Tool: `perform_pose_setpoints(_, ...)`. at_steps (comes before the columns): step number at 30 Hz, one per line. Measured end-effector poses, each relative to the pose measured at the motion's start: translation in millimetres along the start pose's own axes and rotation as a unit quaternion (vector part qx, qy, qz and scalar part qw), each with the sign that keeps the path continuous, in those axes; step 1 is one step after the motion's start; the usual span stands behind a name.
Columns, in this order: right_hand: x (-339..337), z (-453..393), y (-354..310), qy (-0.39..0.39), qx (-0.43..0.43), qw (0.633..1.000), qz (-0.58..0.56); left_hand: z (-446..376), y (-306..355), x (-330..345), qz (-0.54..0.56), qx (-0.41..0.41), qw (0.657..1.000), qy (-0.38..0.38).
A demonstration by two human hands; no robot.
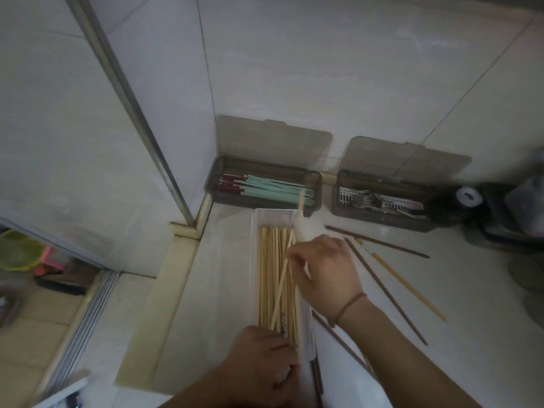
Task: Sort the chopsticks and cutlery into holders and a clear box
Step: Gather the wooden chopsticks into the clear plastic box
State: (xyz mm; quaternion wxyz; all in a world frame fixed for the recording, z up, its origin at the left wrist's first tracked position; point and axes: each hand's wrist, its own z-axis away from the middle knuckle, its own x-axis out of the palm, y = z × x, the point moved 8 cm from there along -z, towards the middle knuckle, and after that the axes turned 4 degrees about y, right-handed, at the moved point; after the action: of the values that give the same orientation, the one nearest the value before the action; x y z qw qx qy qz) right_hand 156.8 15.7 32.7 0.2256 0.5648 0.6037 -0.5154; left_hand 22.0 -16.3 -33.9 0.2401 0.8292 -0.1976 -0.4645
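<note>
Chopsticks (266, 275) of pale wood lie packed in the clear box (255, 231), their long axes running along the box, from the near end of the counter (441, 304) toward the back wall. One pale chopstick (282, 278) lies slanted across the bundle, pinched in the curled fingers of the right hand (323, 269), its far tip toward the wall. The left hand (262, 366) is at the near end of the box, fingers curled over it, seemingly gripping the rim, though blur hides the contact. By the back edge, the left holder (265, 184) keeps green chopsticks (276, 188) lying crosswise, and the right holder (382, 198) keeps metal cutlery (379, 201). Dark chopsticks (385, 290) and another pale chopstick (403, 285) lie loose on the counter right of the box, pointing diagonally.
</note>
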Motion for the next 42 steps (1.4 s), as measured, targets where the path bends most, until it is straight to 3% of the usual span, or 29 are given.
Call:
perform_pose_setpoints(5,61,31,12,-0.165,-0.026,0.968,0.189,0,0,1,-0.001,0.003,1.0,-0.001)
perform_pose_setpoints(8,68,40,8,-0.199,-0.034,0.952,0.232,2,-2,5,0.0,-0.002,1.0,-0.006)
perform_pose_setpoints(12,66,39,4,-0.151,-0.05,0.969,0.189,1,-1,3,0.001,0.003,1.0,-0.005)
perform_pose_setpoints(15,42,37,22,0.007,-0.005,1.0,0.022,-1,0,1,-0.004,0.009,1.0,-0.004)
perform_pose_setpoints(17,30,46,54,0.081,0.091,0.992,-0.042,-1,0,1,-0.003,0.008,1.0,-0.003)
perform_pose_setpoints(18,32,53,75,0.064,0.157,0.985,-0.029,-1,0,1,-0.001,0.007,1.0,-0.002)
perform_pose_setpoints(20,52,71,109,-0.063,0.249,0.966,0.036,-1,0,1,-0.001,0.006,1.0,-0.003)
perform_pose_setpoints(22,68,86,124,-0.162,0.258,0.948,0.093,-1,1,0,0.001,0.007,1.0,-0.003)
perform_pose_setpoints(23,70,89,127,-0.174,0.255,0.946,0.099,-1,1,0,0.002,0.007,1.0,-0.002)
perform_pose_setpoints(31,59,88,128,-0.188,0.273,0.929,0.163,-1,0,0,0.001,0.004,1.0,0.004)
perform_pose_setpoints(35,60,93,137,-0.191,0.376,0.902,0.091,1,-2,1,0.001,-0.004,1.0,0.003)
perform_pose_setpoints(39,53,91,143,-0.211,0.422,0.881,0.042,0,-2,1,0.006,-0.007,1.0,0.003)
perform_pose_setpoints(42,29,73,141,-0.126,0.43,0.894,-0.008,-1,-2,0,0.011,-0.008,1.0,0.009)
